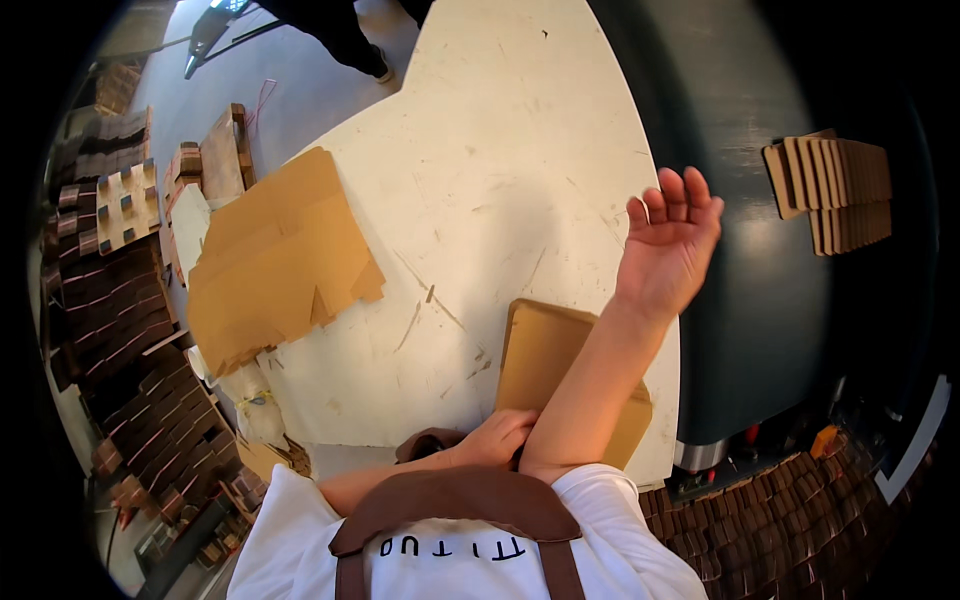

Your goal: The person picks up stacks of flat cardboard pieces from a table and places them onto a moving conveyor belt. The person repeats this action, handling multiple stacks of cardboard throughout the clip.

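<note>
My right hand [664,246] is raised over the right edge of the white table [450,200], palm up, its fingers apart and loosely bent, with nothing in it. My left hand [497,437] is drawn in close to my body beside my right elbow. Its fingers are curled, and the tips are hidden, so what they hold, if anything, cannot be made out. Under my right forearm lies a stack of brown cardboard pieces [545,350] with rounded corners, partly covered by the arm.
At the left edge of the table lies a pile of larger cardboard sheets [285,255]. A dark green conveyor belt [750,300] runs along the right, carrying a fanned row of cardboard pieces [840,190]. Stacked dark pieces [120,320] and a pallet [225,155] stand left. A person's leg [345,35] shows beyond.
</note>
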Demonstrator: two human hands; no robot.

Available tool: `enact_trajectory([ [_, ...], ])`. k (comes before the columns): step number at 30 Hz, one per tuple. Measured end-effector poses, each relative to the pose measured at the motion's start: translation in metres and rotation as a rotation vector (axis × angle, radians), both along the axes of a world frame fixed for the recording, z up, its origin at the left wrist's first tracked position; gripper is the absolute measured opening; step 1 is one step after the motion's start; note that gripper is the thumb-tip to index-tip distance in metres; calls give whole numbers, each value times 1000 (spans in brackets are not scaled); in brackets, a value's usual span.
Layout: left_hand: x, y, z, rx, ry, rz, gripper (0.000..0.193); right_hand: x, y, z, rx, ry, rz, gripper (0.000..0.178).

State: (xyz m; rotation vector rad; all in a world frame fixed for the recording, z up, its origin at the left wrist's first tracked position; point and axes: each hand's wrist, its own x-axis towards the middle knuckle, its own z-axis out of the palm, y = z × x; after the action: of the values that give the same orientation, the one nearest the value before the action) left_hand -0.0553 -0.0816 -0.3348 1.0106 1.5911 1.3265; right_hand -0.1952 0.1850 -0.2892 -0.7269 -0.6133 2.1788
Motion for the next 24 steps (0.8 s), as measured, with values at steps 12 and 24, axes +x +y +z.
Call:
enact_trajectory([
  [12,2,4,33,-159,435,65,47,7,14,3,-94,215,32,35],
  [24,10,5,49,4,660,126,48,298,-11,-43,254,-1110,644,46],
])
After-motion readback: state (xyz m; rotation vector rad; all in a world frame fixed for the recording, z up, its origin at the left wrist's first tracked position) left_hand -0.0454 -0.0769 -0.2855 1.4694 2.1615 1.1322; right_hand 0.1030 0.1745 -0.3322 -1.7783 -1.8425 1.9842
